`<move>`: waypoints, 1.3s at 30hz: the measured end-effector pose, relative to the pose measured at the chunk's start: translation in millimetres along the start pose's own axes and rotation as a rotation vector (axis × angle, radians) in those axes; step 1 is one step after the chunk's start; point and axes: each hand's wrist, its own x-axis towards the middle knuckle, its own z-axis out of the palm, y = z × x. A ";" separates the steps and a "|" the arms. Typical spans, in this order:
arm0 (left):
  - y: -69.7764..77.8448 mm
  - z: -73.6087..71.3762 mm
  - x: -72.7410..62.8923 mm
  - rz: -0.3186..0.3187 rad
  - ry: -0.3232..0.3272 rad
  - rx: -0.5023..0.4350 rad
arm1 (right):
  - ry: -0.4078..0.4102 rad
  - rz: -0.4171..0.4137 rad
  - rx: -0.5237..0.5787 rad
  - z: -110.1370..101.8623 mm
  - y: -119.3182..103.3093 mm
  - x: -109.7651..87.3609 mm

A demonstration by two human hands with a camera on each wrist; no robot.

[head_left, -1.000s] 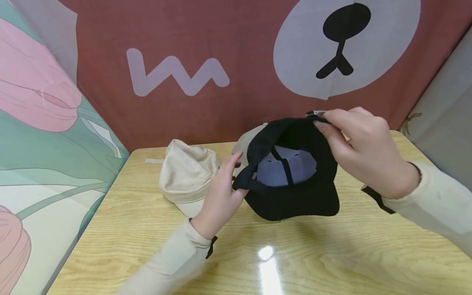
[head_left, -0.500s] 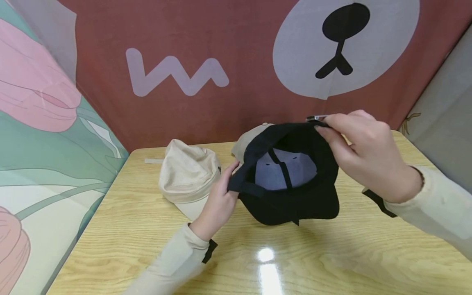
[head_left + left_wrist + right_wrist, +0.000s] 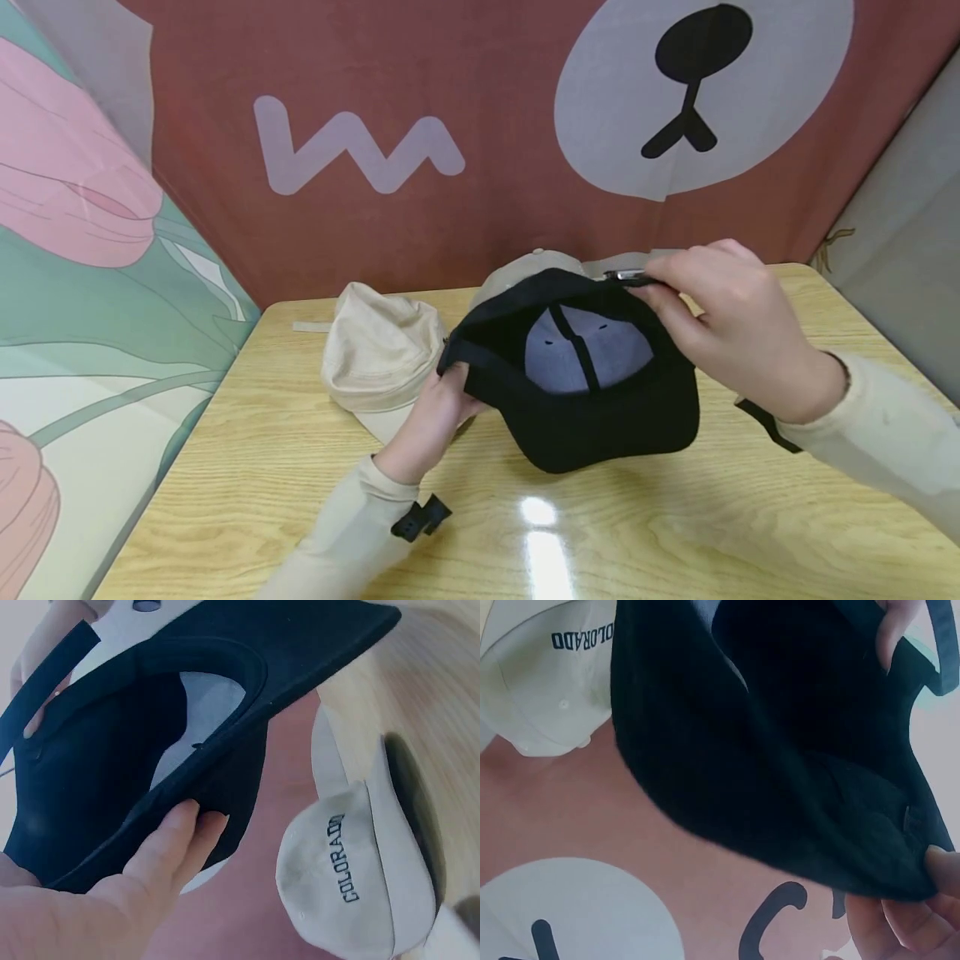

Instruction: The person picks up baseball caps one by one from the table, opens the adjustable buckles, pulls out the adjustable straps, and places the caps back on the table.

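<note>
A black baseball cap (image 3: pixel 600 429) is held up over the table, its opening and grey-blue lining turned toward the head camera and its brim low. My left hand (image 3: pixel 429 417) grips the left end of its back edge; the left wrist view shows the fingers (image 3: pixel 169 847) along the outside of the band. At the other end, my right hand (image 3: pixel 738 321) pinches the back edge beside a small metal buckle (image 3: pixel 626 275). A black strap (image 3: pixel 49 690) sticks out in the left wrist view. Behind the black cap stands a pale cap (image 3: pixel 528 268), partly hidden.
A cream cap (image 3: pixel 386 350) sits on the wooden table (image 3: pixel 247 492) to the left, touching distance from my left hand. In the left wrist view a pale cap (image 3: pixel 334 877) bears the lettering COLORADO. A reddish-brown printed cloth (image 3: pixel 360 242) hangs behind the table.
The black cap has come lower, and its left end has swung left with my left hand. My right hand's pinch has dropped slightly, uncovering more of the pale cap behind.
</note>
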 end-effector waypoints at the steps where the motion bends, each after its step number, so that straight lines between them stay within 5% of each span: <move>1: 0.5 0.1 -0.1 -0.007 -0.010 -0.035 | 0.001 -0.001 0.006 0.5 -0.7 -0.5; 5: 2.1 0.1 -0.8 -0.014 -0.045 -0.124 | 0.023 -0.021 0.031 5.5 -1.1 -4.3; 20: 6.1 2.8 -3.7 -0.003 -0.004 -0.431 | 0.026 -0.044 0.065 25.1 2.2 -28.7; 31: 11.6 0.6 -6.7 -0.009 0.068 -0.506 | -0.010 0.086 0.114 27.5 7.9 -50.6; 39: 13.9 -0.9 -8.9 0.047 0.089 -0.515 | 0.050 0.160 0.146 29.1 16.2 -63.4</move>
